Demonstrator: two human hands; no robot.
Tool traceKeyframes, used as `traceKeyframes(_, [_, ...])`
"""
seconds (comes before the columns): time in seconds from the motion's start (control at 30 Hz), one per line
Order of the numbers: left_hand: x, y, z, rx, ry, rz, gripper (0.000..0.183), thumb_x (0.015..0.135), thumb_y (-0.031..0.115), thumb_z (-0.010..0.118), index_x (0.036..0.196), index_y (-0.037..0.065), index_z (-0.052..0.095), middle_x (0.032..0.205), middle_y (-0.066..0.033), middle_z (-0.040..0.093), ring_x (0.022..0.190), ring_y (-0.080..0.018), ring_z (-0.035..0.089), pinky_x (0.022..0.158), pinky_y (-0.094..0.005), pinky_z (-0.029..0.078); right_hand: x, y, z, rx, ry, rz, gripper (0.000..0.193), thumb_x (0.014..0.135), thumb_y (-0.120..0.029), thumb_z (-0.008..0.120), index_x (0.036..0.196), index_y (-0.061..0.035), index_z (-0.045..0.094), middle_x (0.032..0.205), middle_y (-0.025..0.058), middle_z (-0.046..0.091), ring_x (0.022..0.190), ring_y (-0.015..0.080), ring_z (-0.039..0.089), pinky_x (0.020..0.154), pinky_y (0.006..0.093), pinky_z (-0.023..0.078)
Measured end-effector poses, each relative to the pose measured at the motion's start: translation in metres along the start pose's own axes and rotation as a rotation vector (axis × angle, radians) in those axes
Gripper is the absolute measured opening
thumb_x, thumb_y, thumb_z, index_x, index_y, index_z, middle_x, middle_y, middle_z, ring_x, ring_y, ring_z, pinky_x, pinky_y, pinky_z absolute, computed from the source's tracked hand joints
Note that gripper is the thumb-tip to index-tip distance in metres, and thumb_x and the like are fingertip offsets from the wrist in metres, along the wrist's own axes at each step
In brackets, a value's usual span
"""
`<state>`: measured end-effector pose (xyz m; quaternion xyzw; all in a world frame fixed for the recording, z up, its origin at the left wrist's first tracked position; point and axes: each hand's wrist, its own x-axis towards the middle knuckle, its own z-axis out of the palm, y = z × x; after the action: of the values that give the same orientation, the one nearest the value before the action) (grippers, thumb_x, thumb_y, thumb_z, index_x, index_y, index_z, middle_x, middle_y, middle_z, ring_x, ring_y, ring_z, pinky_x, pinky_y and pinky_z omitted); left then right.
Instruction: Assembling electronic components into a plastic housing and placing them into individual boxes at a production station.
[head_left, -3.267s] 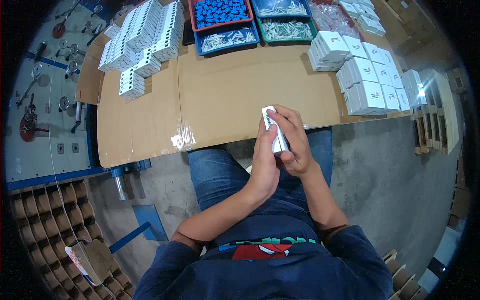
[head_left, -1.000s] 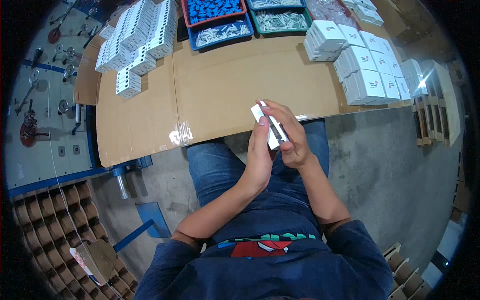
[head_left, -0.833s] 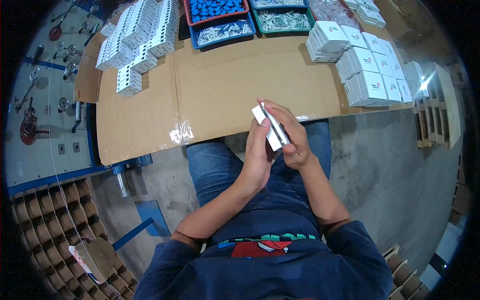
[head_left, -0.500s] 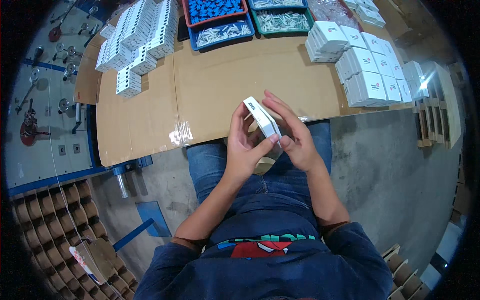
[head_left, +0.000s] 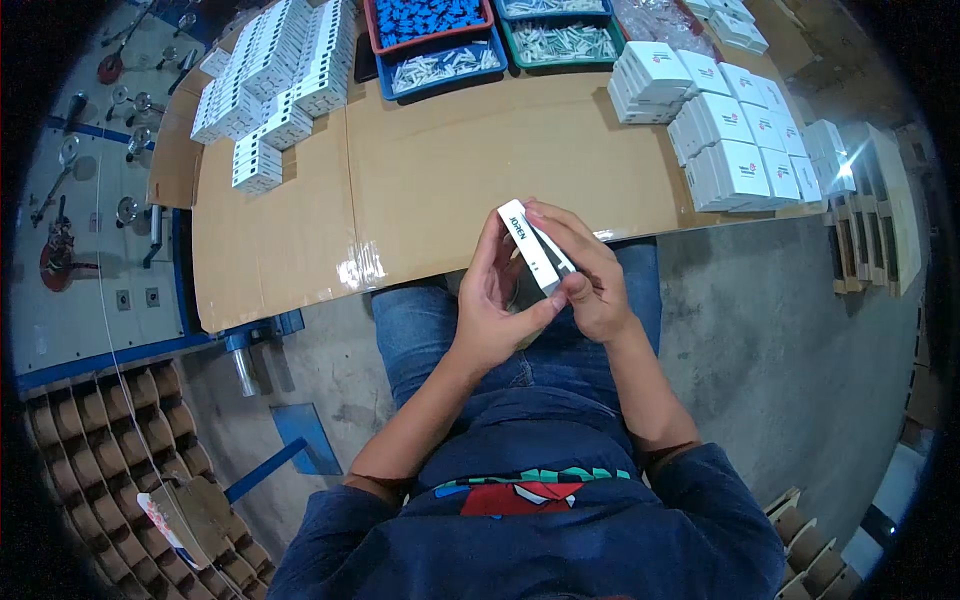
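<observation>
Above my lap, near the cardboard-covered table's front edge, a small white box (head_left: 530,248) is held tilted between both hands. Along its right side runs a wedge-shaped dark gap between two white parts. My left hand (head_left: 490,305) grips it from the left, thumb at its lower end and fingers largely hidden behind it. On the other side, my right hand (head_left: 592,280) is closed round the box, fingers over its upper right and thumb at its lower right. Whatever lies inside the box cannot be made out.
Cardboard (head_left: 450,160) covers the table. White blocks with dark openings (head_left: 262,85) are stacked back left; white boxes (head_left: 740,150) are piled right. Behind stand a red tray (head_left: 435,41) of blue pieces, plus blue (head_left: 450,88) and green (head_left: 570,66) trays of white pieces.
Both hands have turned the box so its narrow printed side faces up more. The dark gap looks wider, and my right fingers have come down closer onto the box.
</observation>
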<state>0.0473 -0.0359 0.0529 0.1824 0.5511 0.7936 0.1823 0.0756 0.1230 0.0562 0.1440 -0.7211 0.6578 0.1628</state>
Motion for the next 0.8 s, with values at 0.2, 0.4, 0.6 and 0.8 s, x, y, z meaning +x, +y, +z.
traceKeyframes(0.2, [-0.003, -0.005, 0.000, -0.033, -0.005, 0.032, 0.112, 0.078, 0.011, 0.084, 0.160, -0.004, 0.010, 0.156, -0.0177, 0.038, 0.146, -0.0272, 0.038, 0.120, -0.0409, 0.031, -0.001, 0.000, 0.001, -0.029, -0.003, -0.041, 0.076, 0.100, -0.060, 0.050, 0.141, 0.0024, 0.057, 0.145, 0.0252, 0.052, 0.134, 0.0366, 0.052, 0.110, 0.0431, 0.042])
traceKeyframes(0.4, [-0.006, 0.000, 0.004, -0.050, 0.017, 0.036, 0.104, 0.080, 0.008, 0.083, 0.159, -0.003, 0.016, 0.151, -0.0169, 0.044, 0.140, -0.0258, 0.046, 0.117, -0.0399, 0.037, -0.002, 0.000, -0.004, -0.037, -0.031, 0.017, 0.077, 0.098, -0.062, 0.052, 0.141, 0.0021, 0.057, 0.144, 0.0241, 0.054, 0.133, 0.0358, 0.054, 0.109, 0.0426, 0.043])
traceKeyframes(0.6, [0.000, 0.014, 0.003, -0.288, 0.204, -0.302, 0.060, 0.103, 0.045, 0.053, 0.142, 0.002, 0.043, 0.130, -0.0156, 0.059, 0.120, -0.0250, 0.061, 0.104, -0.0417, 0.050, 0.001, -0.006, -0.010, -0.219, -0.076, 0.047, 0.086, 0.091, -0.065, 0.061, 0.145, 0.0009, 0.053, 0.149, 0.0232, 0.050, 0.139, 0.0365, 0.047, 0.113, 0.0446, 0.038])
traceKeyframes(0.8, [-0.003, 0.017, 0.009, -0.426, 0.165, -0.501, 0.061, 0.105, 0.051, 0.048, 0.142, 0.003, 0.043, 0.130, -0.0152, 0.060, 0.116, -0.0250, 0.063, 0.102, -0.0407, 0.052, 0.004, -0.004, -0.006, -0.241, -0.075, -0.068, 0.083, 0.084, -0.050, 0.077, 0.145, -0.0001, 0.052, 0.155, 0.0218, 0.045, 0.141, 0.0382, 0.045, 0.116, 0.0463, 0.036])
